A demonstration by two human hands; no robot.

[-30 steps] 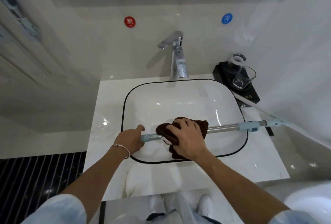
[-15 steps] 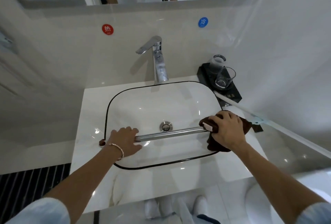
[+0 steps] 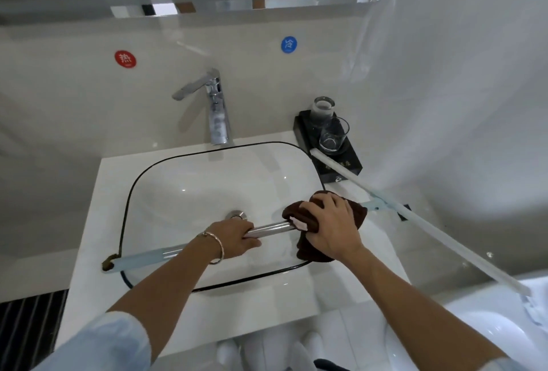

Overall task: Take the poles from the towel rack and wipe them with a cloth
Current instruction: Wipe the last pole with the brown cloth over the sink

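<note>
A metal pole [image 3: 271, 227] with pale blue end sleeves lies across the white basin [image 3: 184, 180], its left end sticking out past the basin's left rim. My left hand [image 3: 234, 237] grips the pole near its middle. My right hand [image 3: 332, 226] holds a dark brown cloth [image 3: 308, 247] wrapped around the pole's right part, over the basin's right side. The pole under the cloth is hidden. A second, pale pole [image 3: 415, 219] lies slanted from the black tray toward the lower right.
A chrome tap [image 3: 218, 109] stands behind the basin. A black tray [image 3: 351, 160] with two glasses [image 3: 332, 133] sits at the back right of the white counter [image 3: 89, 240]. A mirror is above, a white toilet [image 3: 474, 335] at the lower right.
My right hand slid the cloth from the pole's left part to its right part. My left hand moved rightward along the pole, and the pole's left end now sticks out further left.
</note>
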